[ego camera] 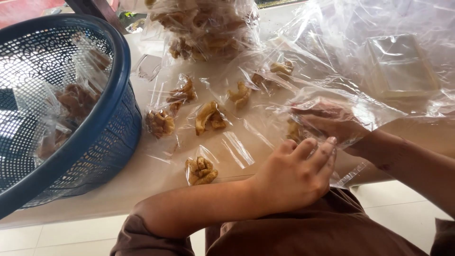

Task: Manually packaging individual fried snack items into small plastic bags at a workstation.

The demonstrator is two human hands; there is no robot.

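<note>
Where the table [142, 189] meets its near edge, the left hand [294, 175] is laid knuckles up, its fingers [315, 147] pressed together and resting on the opening of a small clear plastic bag [327, 121]. Inside that bag the right hand [334, 123] is seen through the film, loosely curled; whether anything is pinched by it cannot be told, since the plastic glares and blurs the fingers. A few golden fried snack pieces [294, 132] are seen just beside the right hand, at the bag's left side, apparently within the same bag.

To the left of the hands, several small filled bags are spread flat on the table: one bag [201, 170] nearest the edge, another [209, 117] above it, a third [160, 123] further left, and others [241, 94] toward the middle. A heap of filled bags [208, 28] is stacked at the far side. A large blue perforated basket [113, 123] is set at the left, its rim tilted up, with more bagged snacks [76, 102] held inside. At the right, loose clear plastic sheeting [379, 28] is draped over a shallow rectangular tray [403, 68], well apart from the basket. Brown clothing [303, 232] is visible below the arms.
</note>
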